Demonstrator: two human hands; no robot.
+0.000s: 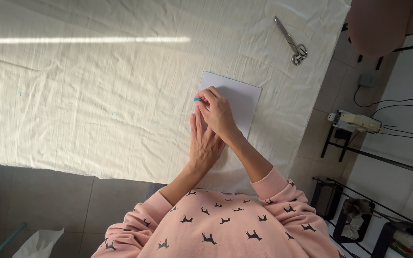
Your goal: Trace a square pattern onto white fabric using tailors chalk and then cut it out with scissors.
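Observation:
A cream fabric (96, 95) covers the table. On it lies a white rectangular card (240, 98). My left hand (204, 143) lies flat, fingers together, pressing down on the card's near left edge. My right hand (220, 113) crosses just above it and pinches a small blue piece of chalk (197, 100) with its tip at the card's left edge, touching the fabric. My pink sleeves with dark animal prints show at the bottom.
Metal scissors (293, 44) lie on the fabric at the far right. Beyond the table's right edge is tiled floor, a pink padded seat (378, 24), a white sewing machine (357, 122) on a dark frame, and cables.

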